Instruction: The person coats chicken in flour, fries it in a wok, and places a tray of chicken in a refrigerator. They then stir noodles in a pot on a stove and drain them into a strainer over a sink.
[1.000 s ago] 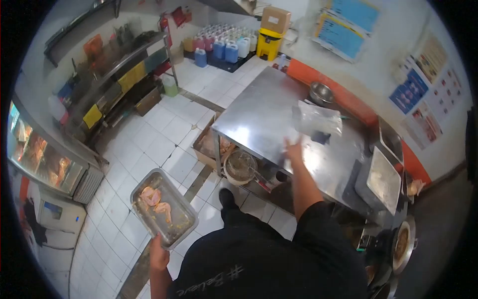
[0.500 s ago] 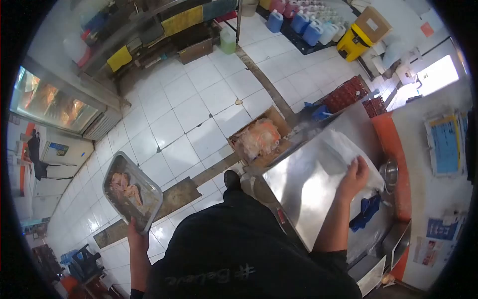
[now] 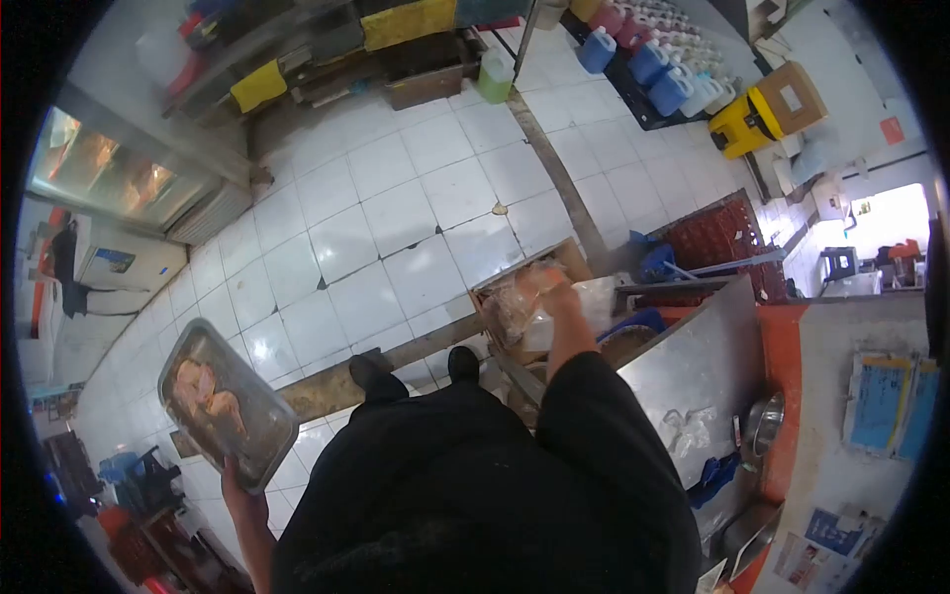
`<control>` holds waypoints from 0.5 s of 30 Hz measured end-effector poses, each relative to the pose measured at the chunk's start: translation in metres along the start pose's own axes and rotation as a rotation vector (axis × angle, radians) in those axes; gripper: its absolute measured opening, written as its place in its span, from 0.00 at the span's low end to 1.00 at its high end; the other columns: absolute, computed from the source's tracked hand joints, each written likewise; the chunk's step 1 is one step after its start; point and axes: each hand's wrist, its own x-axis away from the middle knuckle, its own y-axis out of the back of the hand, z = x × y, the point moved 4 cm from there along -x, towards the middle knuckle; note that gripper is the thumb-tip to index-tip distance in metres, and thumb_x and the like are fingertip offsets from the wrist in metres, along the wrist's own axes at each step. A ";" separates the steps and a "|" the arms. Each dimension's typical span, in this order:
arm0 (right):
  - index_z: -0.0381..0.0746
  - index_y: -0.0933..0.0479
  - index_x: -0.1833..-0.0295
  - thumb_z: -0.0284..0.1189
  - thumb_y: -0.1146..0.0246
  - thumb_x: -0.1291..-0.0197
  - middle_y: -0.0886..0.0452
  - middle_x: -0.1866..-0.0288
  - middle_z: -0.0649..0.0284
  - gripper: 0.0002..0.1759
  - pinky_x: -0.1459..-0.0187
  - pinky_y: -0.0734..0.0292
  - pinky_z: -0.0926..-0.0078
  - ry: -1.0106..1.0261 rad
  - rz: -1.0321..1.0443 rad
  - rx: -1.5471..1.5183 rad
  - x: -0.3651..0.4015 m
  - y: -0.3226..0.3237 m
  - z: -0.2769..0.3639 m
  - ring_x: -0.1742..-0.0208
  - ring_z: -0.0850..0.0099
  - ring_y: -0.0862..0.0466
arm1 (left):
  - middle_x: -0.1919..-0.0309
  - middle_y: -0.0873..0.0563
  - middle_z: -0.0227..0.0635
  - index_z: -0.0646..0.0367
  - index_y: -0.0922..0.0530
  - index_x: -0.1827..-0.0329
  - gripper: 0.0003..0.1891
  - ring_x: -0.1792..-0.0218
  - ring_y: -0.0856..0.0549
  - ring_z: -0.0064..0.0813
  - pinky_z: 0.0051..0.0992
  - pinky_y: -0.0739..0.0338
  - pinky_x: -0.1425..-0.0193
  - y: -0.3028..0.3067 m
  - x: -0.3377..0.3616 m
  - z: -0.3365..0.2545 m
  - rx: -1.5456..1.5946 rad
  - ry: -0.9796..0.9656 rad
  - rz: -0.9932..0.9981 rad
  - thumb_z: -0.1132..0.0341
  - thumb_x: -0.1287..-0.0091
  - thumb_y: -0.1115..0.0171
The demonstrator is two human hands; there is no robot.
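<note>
My left hand (image 3: 237, 487) grips the near end of a metal tray (image 3: 247, 378), held low on my left above the tiled floor. Raw chicken pieces (image 3: 203, 391) lie in it. My right hand (image 3: 556, 293) reaches forward off the corner of the steel table (image 3: 693, 366) and is closed on a clear plastic bag (image 3: 594, 302). It hangs over an open cardboard box (image 3: 524, 263) on the floor, which holds more plastic-wrapped goods.
On the table lie crumpled plastic (image 3: 688, 431), a steel bowl (image 3: 762, 426) and a blue cloth (image 3: 712, 473). Red crates (image 3: 722, 233) stand beyond the table. Further off are a yellow bin (image 3: 757, 124), several jugs (image 3: 658, 59), shelving, and a glass display case (image 3: 109, 168).
My right hand has lifted the plastic bag off the table and swung it left over the cardboard box. My view has turned toward the floor. The tray stays in my left hand.
</note>
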 end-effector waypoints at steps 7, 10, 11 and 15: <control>0.35 0.15 0.50 0.41 0.34 0.48 0.14 0.47 0.46 0.25 0.39 0.21 0.57 0.223 0.202 0.106 0.043 -0.100 0.154 0.44 0.51 0.14 | 0.29 0.27 0.46 0.64 0.36 0.24 0.31 0.28 0.27 0.41 0.43 0.34 0.24 0.075 -0.082 -0.035 -0.240 -0.014 0.030 0.51 0.22 0.47; 0.35 0.14 0.54 0.39 0.36 0.47 0.13 0.51 0.46 0.21 0.44 0.19 0.56 0.442 0.230 0.253 0.078 -0.141 0.219 0.47 0.51 0.13 | 0.27 0.28 0.46 0.65 0.37 0.23 0.33 0.27 0.29 0.40 0.44 0.36 0.23 0.120 -0.152 -0.048 0.071 0.040 0.118 0.51 0.22 0.47; 0.35 0.14 0.53 0.39 0.37 0.45 0.13 0.51 0.46 0.21 0.43 0.19 0.55 0.405 0.198 0.207 0.093 -0.147 0.235 0.46 0.51 0.13 | 0.28 0.27 0.46 0.66 0.36 0.24 0.32 0.28 0.28 0.40 0.43 0.35 0.23 0.138 -0.172 -0.054 0.086 0.025 0.153 0.51 0.22 0.47; 0.37 0.14 0.50 0.37 0.37 0.41 0.14 0.48 0.45 0.19 0.40 0.21 0.54 0.423 0.140 0.057 0.176 -0.146 0.291 0.43 0.49 0.15 | 0.39 0.18 0.43 0.66 0.26 0.33 0.25 0.37 0.20 0.37 0.39 0.28 0.30 0.214 -0.252 -0.088 0.072 -0.004 0.087 0.55 0.22 0.47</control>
